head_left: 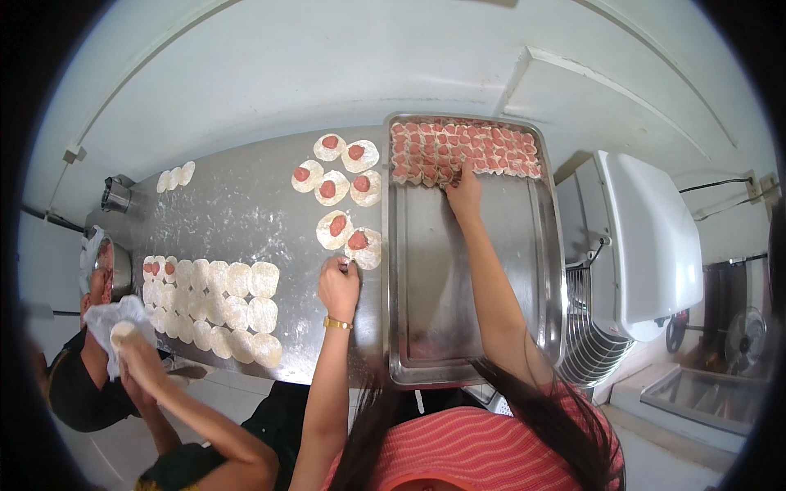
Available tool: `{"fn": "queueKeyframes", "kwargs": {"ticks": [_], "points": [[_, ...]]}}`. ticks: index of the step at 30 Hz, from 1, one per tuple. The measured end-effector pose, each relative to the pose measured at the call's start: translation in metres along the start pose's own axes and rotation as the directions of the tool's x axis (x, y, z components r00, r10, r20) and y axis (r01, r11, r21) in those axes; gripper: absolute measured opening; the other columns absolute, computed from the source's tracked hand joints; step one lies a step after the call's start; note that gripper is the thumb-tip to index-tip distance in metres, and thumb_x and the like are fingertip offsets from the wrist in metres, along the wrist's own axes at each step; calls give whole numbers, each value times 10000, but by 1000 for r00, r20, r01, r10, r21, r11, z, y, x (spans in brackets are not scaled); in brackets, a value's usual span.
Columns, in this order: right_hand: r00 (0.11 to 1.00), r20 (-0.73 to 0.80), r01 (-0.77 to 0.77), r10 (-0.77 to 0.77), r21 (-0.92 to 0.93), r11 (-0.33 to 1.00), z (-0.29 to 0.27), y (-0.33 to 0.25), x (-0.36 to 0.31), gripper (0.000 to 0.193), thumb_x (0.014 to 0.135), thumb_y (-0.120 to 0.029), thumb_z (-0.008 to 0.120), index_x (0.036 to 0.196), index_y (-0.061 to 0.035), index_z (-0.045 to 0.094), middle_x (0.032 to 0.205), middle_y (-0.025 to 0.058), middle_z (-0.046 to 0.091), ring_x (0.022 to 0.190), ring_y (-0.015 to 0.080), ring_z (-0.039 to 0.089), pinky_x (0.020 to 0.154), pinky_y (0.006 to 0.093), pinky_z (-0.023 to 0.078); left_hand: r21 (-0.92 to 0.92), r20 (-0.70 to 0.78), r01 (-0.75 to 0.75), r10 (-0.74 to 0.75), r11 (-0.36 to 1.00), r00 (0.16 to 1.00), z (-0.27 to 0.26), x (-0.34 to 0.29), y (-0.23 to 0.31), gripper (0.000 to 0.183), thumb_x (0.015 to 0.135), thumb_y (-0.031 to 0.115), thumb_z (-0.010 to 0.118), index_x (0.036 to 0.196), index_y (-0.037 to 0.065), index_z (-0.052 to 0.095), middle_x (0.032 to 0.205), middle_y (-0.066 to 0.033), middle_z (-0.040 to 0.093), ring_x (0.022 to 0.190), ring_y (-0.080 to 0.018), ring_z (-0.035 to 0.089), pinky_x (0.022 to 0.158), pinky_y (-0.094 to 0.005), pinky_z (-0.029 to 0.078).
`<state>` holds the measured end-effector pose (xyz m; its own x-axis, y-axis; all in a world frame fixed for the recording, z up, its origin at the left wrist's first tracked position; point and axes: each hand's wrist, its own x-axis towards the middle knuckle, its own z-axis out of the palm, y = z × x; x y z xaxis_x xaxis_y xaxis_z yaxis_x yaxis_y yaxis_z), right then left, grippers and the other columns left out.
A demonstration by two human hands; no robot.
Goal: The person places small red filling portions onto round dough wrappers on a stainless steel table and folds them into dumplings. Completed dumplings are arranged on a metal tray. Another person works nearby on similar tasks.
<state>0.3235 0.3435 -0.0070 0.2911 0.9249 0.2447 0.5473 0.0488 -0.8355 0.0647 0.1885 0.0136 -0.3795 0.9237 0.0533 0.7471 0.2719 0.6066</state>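
My left hand (338, 286) is closed at the near edge of a round, floured dough wrapper (366, 259) topped with pink meat filling, its fingertips pinched on the rim. Several more wrappers with filling (328, 189) lie flat just beyond it on the steel table. Over the large metal tray (426, 311), my right hand (464, 195) reaches to the front row of open-topped dumplings (442, 150). Its fingers are closed around a dumpling at the end of that row, which they partly hide. The dumplings stand packed in tight rows at the tray's far end.
Overlapping rows of wrappers (217, 307) lie at the table's near left, a few with filling. More wrappers (175, 177) sit at the far left. Beside them, another person's hand (139, 356) holds a pale round-ended object. A white appliance (647, 245) stands right of the tray.
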Motion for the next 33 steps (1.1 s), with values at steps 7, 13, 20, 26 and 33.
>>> {"fn": "queueKeyframes", "kwargs": {"ticks": [7, 13, 20, 26, 33], "points": [[995, -75, 70, -58, 158, 985, -5, -57, -57, 435, 707, 46, 648, 1120, -3, 517, 1044, 158, 575, 955, 278, 584, 781, 351, 510, -931, 365, 358, -212, -74, 907, 8, -4, -60, 121, 854, 111, 511, 960, 54, 528, 933, -55, 585, 861, -164, 595, 727, -347, 501], [839, 543, -259, 30, 349, 901, 23, -115, -170, 272, 854, -115, 623, 1089, -1, 549, 1011, 51, 593, 887, 139, 574, 789, 284, 487, -860, 428, 374, -91, -347, 899, -42, -34, -48, 260, 851, 71, 452, 1102, 13, 486, 1171, -125, 551, 1114, -227, 538, 991, -366, 420], [543, 792, -829, 279, 453, 328, 47, -156, -268, 227, 852, -112, 613, 1026, 26, 563, 945, 49, 607, 818, 115, 575, 734, 248, 477, -945, 290, 253, -169, -209, 942, -88, -84, -61, 477, 816, -10, 395, 1293, -6, 379, 1244, -141, 485, 1117, -233, 523, 959, -355, 441], [687, 648, -599, 330, 246, 762, 67, -128, -296, 115, 832, -41, 559, 913, 23, 609, 841, 61, 613, 749, 133, 591, 654, 257, 492, -829, 446, 484, -191, 281, 875, -81, -122, -120, 407, 829, 22, 409, 1218, -53, 503, 1104, -93, 591, 978, -158, 571, 863, -278, 466], [700, 686, -564, 197, 362, 742, 51, -128, -317, 259, 776, -21, 591, 1022, 57, 612, 880, 91, 640, 784, 138, 602, 693, 247, 486, -668, 428, 440, -173, 601, 887, -81, -132, -129, 348, 848, -13, 482, 1184, 21, 567, 905, -53, 609, 690, -67, 550, 596, -186, 468]]}}
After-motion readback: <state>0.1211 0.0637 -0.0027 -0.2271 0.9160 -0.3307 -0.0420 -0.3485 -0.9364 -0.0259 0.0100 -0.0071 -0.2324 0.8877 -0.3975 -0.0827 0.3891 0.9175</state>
